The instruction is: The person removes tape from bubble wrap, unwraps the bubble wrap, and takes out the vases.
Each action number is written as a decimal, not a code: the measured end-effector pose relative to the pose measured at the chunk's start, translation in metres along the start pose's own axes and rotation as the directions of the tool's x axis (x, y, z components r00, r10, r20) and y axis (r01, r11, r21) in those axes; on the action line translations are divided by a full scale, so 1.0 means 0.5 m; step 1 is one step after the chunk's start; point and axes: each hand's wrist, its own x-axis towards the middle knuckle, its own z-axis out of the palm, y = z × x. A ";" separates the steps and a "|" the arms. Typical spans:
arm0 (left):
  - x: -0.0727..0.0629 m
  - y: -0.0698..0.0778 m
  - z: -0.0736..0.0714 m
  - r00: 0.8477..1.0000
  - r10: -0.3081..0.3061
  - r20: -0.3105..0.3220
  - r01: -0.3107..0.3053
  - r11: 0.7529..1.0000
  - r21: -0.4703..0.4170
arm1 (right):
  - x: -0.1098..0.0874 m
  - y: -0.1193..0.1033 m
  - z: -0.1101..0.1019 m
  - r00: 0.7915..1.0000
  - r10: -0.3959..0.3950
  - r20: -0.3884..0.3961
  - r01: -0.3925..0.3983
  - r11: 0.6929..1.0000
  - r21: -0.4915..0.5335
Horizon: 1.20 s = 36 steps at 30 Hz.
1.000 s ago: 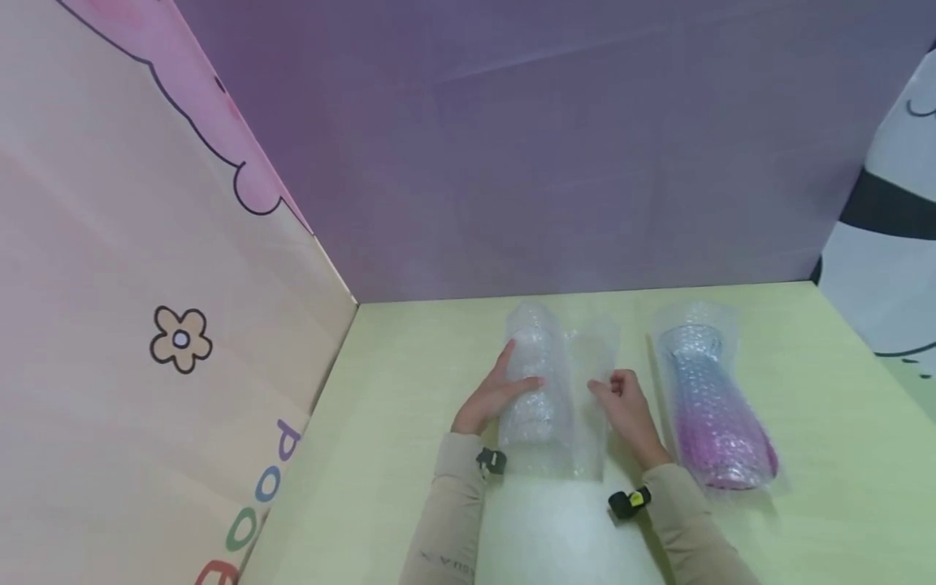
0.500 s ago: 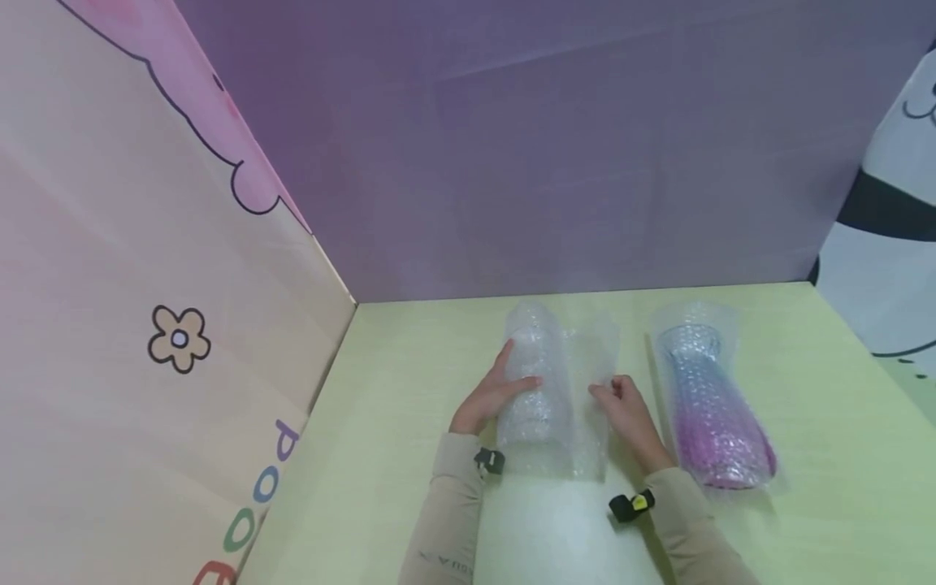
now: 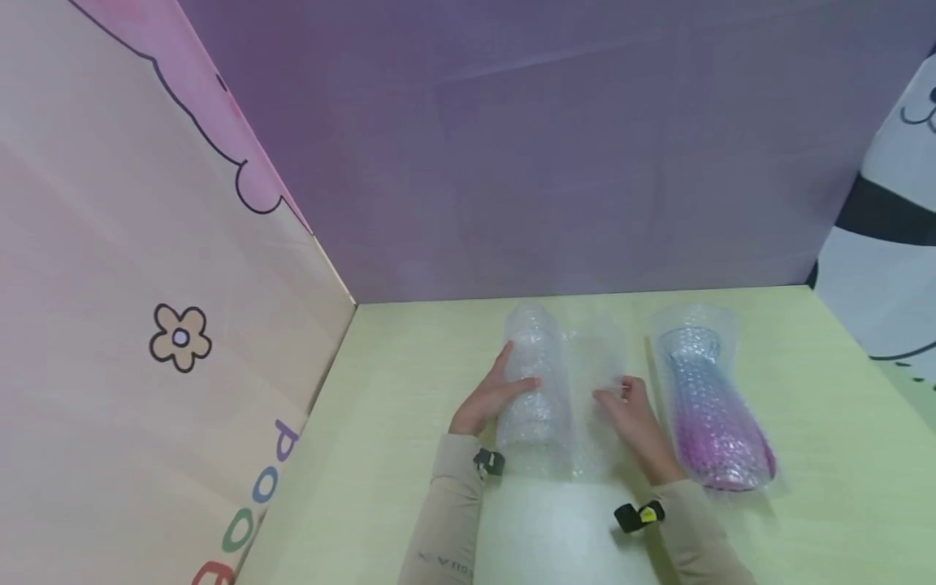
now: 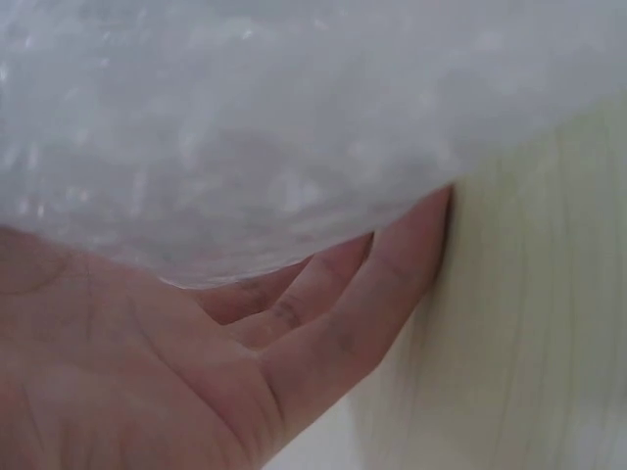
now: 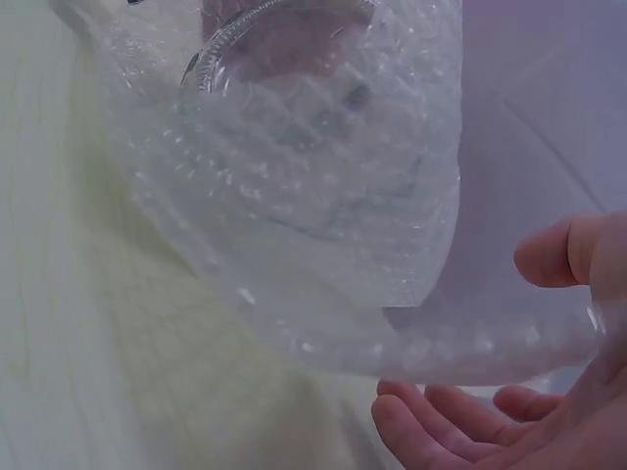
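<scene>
A clear glass vessel rolled in bubble wrap (image 3: 537, 416) lies on the table, its round rim (image 5: 201, 69) showing through in the right wrist view. My left hand (image 3: 484, 404) holds its left side, thumb across the top and fingers (image 4: 343, 323) curled against its underside. A loose flap of bubble wrap (image 3: 588, 443) spreads to the right of the roll. At that flap's right edge is my right hand (image 3: 643, 426). In the right wrist view the wrap's edge passes between the thumb (image 5: 554, 257) and the fingers (image 5: 431, 426), which stand apart.
A blue-to-pink vase in bubble wrap (image 3: 712, 414) lies to the right of my right hand. The pale green table (image 3: 395, 357) meets a purple back wall (image 3: 548, 162) and a printed left wall (image 3: 95, 244).
My right hand has shifted slightly right and toward me, and the flap spreads a little farther right. Its thumb and fingers have parted slightly. The left hand stays on the roll.
</scene>
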 end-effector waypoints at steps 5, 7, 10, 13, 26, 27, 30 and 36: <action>-0.001 0.002 0.001 1.000 0.000 0.002 0.000 1.000 -0.008 | -0.015 -0.015 -0.012 0.999 -0.023 -0.032 0.024 0.999 0.039; -0.002 0.003 0.001 1.000 -0.002 0.004 0.002 1.000 -0.013 | -0.020 -0.021 -0.017 0.999 -0.029 -0.036 0.031 0.998 0.054; 0.000 0.000 0.002 1.000 -0.001 0.005 0.001 1.000 -0.019 | -0.026 -0.030 -0.024 0.998 -0.041 -0.045 0.044 0.997 0.060; 0.002 -0.002 0.002 1.000 -0.003 0.004 0.003 1.000 -0.022 | -0.033 -0.040 -0.032 0.994 -0.071 -0.078 0.076 0.995 0.057; 0.002 -0.001 0.003 1.000 -0.017 0.000 0.017 1.000 -0.017 | -0.053 -0.072 -0.046 0.958 -0.247 -0.149 0.249 0.968 0.000; 0.002 -0.001 0.004 1.000 -0.018 -0.001 0.018 1.000 -0.014 | -0.053 -0.072 -0.043 0.959 -0.250 -0.135 0.253 0.967 0.008; 0.002 0.000 0.003 1.000 -0.015 -0.005 0.015 1.000 -0.008 | -0.053 -0.068 -0.030 0.968 -0.241 -0.067 0.245 0.968 0.061; 0.003 -0.002 0.004 1.000 -0.011 -0.006 0.011 1.000 -0.013 | -0.042 -0.043 0.009 0.982 -0.178 0.058 0.172 0.981 0.092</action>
